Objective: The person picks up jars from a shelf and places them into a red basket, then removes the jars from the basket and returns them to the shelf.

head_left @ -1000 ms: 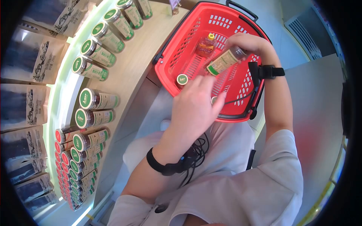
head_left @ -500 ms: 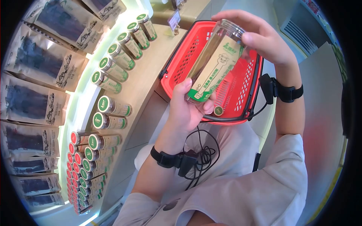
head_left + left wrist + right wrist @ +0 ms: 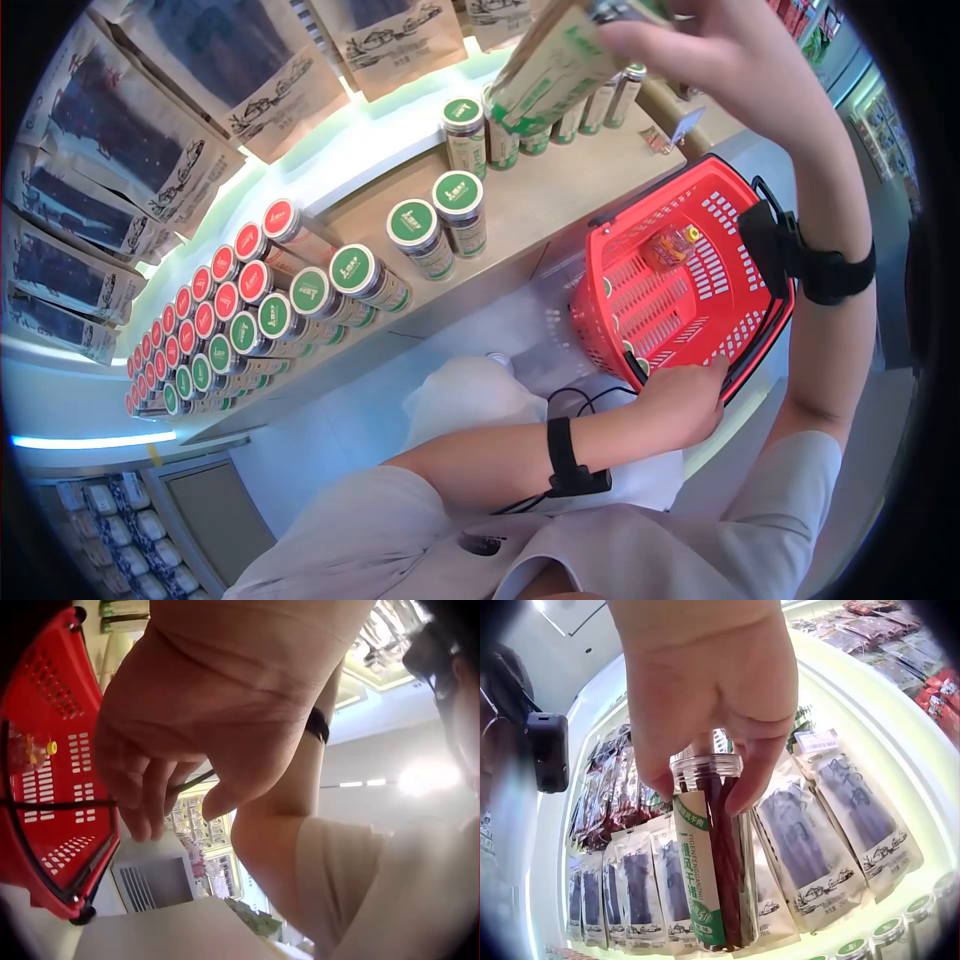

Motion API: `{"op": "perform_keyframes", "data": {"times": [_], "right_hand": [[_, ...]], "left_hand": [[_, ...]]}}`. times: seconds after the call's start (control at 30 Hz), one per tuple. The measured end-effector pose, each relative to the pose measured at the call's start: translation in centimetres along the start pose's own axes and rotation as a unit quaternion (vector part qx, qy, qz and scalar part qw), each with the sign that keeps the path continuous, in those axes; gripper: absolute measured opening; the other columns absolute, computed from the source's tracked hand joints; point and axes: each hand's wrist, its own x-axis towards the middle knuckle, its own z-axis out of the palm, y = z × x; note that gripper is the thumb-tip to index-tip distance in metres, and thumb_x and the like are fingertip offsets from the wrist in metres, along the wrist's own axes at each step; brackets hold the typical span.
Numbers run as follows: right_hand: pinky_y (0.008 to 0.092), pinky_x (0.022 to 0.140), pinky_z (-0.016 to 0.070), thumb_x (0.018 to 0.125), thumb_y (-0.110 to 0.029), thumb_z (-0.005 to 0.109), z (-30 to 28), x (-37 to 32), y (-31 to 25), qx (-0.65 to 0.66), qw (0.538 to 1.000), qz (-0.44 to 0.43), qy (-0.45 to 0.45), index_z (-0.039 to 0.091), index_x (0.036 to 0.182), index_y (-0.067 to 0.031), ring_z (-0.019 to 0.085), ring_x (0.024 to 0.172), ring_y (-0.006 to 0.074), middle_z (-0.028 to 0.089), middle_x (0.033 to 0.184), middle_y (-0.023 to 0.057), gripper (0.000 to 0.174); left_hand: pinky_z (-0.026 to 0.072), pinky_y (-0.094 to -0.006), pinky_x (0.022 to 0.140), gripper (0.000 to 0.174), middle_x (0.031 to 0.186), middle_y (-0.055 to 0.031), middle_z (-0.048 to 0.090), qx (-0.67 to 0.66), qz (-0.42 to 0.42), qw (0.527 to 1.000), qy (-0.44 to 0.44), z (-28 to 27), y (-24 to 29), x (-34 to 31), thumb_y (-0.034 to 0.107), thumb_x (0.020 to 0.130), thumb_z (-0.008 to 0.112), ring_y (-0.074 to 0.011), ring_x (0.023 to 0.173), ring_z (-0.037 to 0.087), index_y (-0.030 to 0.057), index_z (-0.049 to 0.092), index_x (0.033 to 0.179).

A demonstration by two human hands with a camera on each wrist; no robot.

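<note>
High in the head view, my right hand (image 3: 715,60) holds a clear jar (image 3: 550,75) with a tan and green label. The right wrist view shows the jar (image 3: 735,862) hanging upright, gripped round its top by thumb and fingers, with long dark red sticks inside. The palm hides its lid. Down at the near rim of the red basket (image 3: 590,335), my left hand (image 3: 685,400) curls round the dark handle, a bit of which shows between fingers and thumb in the left wrist view. Inside the basket lies a small yellow-capped bottle (image 3: 670,248).
Rows of jars with green lids (image 3: 414,220) and red lids (image 3: 280,217) stand along the curved wooden shelf (image 3: 510,225). Behind them, tan paper pouches (image 3: 255,75) lean on a lit ledge. A small price sign (image 3: 687,125) stands at the shelf's corner.
My right hand has lifted the jar from the basket up over the shelf. My left hand, which supported the jar's base half a second ago, has let go and moved down to the basket.
</note>
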Motion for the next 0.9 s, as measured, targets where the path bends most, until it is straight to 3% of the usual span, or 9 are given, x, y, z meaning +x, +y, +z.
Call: {"op": "perform_keyframes", "data": {"times": [0.13, 0.23, 0.27, 0.3, 0.5, 0.57, 0.67, 0.77, 0.9], "right_hand": [[0.0382, 0.083, 0.0502, 0.081, -0.032, 0.067, 5.2, 6.7, 3.1, -0.041, 0.974, -0.063, -0.212, 0.059, 0.119, 0.0046, 0.062, 0.095, 0.0294, 0.061, 0.102, 0.0175, 0.053], [0.0369, 0.083, 0.0534, 0.081, -0.029, 0.067, 11.0, 8.1, 4.6, -0.036, 0.974, -0.146, -0.171, 0.059, 0.127, -0.0024, 0.068, 0.093, 0.0284, 0.066, 0.115, 0.0168, 0.054], [0.0419, 0.088, 0.0521, 0.078, -0.032, 0.067, 11.9, 8.4, 4.6, -0.015, 0.979, -0.132, -0.154, 0.061, 0.123, -0.0023, 0.067, 0.093, 0.0369, 0.066, 0.111, 0.022, 0.054], [0.0419, 0.088, 0.0521, 0.078, -0.032, 0.067, 12.6, 9.2, 4.6, -0.014, 0.978, -0.136, -0.16, 0.061, 0.123, -0.0023, 0.067, 0.093, 0.0369, 0.066, 0.111, 0.022, 0.054], [0.0369, 0.083, 0.0505, 0.084, -0.03, 0.065, 11.9, 11.9, 3.0, -0.008, 0.95, -0.163, -0.264, 0.06, 0.116, 0.0038, 0.062, 0.093, 0.027, 0.062, 0.099, 0.0166, 0.047], [0.0406, 0.087, 0.0521, 0.077, -0.034, 0.067, 14.5, 12.2, 4.4, 0.012, 0.972, -0.101, -0.214, 0.067, 0.113, -0.0023, 0.066, 0.096, 0.0354, 0.069, 0.099, 0.0214, 0.048], [0.0362, 0.082, 0.0528, 0.08, -0.022, 0.067, 17.0, 12.2, 5.2, -0.009, 0.949, -0.11, -0.294, 0.061, 0.12, -0.0023, 0.065, 0.094, 0.026, 0.065, 0.111, 0.0132, 0.045], [0.0421, 0.089, 0.0516, 0.075, -0.03, 0.07, 20.0, 10.9, 6.4, -0.006, 0.947, -0.131, -0.293, 0.064, 0.117, -0.0048, 0.064, 0.1, 0.0347, 0.066, 0.107, 0.0184, 0.049], [0.0424, 0.093, 0.0502, 0.074, -0.025, 0.074, 22.5, 10.2, 7.8, -0.029, 0.931, -0.138, -0.337, 0.062, 0.118, -0.0075, 0.06, 0.109, 0.0336, 0.064, 0.111, 0.017, 0.049]], "left_hand": [[0.0537, -0.0463, 0.062, 0.025, 0.073, -0.0169, 0.069, 0.064, -0.045, 0.996, 0.053, -3.2, 0.3, 0.8, 0.01, 0.084, 0.058, -0.0345, 0.074, 0.07, -0.0027, 0.063, 0.105], [0.0553, -0.0387, 0.059, 0.017, 0.067, -0.0124, 0.068, 0.178, -0.076, 0.978, 0.073, -5.5, -1.6, -0.1, 0.006, 0.076, 0.062, -0.0279, 0.069, 0.071, 0.0022, 0.073, 0.088], [0.056, -0.0367, 0.062, 0.012, 0.074, -0.0107, 0.071, 0.153, -0.106, 0.979, 0.078, -5.9, -2.2, -0.3, 0.008, 0.075, 0.064, -0.026, 0.074, 0.072, 0.0085, 0.076, 0.077], [0.056, -0.0367, 0.062, 0.012, 0.074, -0.0107, 0.071, 0.148, -0.107, 0.98, 0.084, -6.5, -2.7, -0.5, 0.008, 0.075, 0.064, -0.026, 0.074, 0.072, 0.0085, 0.076, 0.077], [0.0558, -0.0368, 0.067, 0.022, 0.096, -0.0099, 0.074, 0.192, -0.041, 0.949, -0.247, -6.6, -3.0, 0.0, 0.013, 0.076, 0.069, -0.0258, 0.088, 0.072, 0.0105, 0.077, 0.095], [0.0555, -0.0375, 0.066, 0.021, 0.094, -0.0102, 0.074, 0.203, 0.001, 0.948, -0.244, -4.4, -4.0, 0.0, 0.015, 0.076, 0.067, -0.0268, 0.085, 0.072, 0.0097, 0.077, 0.094], [0.0555, -0.0379, 0.065, 0.02, 0.092, -0.0105, 0.073, 0.205, 0.041, 0.948, -0.242, -3.1, -4.4, -0.1, 0.016, 0.077, 0.065, -0.0271, 0.082, 0.072, 0.009, 0.076, 0.092], [0.056, -0.037, 0.063, 0.02, 0.092, -0.01, 0.074, 0.213, 0.054, 0.942, -0.253, -2.6, -4.1, -0.1, 0.015, 0.076, 0.066, -0.0261, 0.083, 0.072, 0.009, 0.077, 0.092], [0.0566, -0.0358, 0.063, 0.022, 0.092, -0.009, 0.074, 0.183, 0.042, 0.945, -0.268, 0.6, -4.5, 0.2, 0.012, 0.074, 0.068, -0.0259, 0.084, 0.072, 0.0089, 0.077, 0.094]]}}
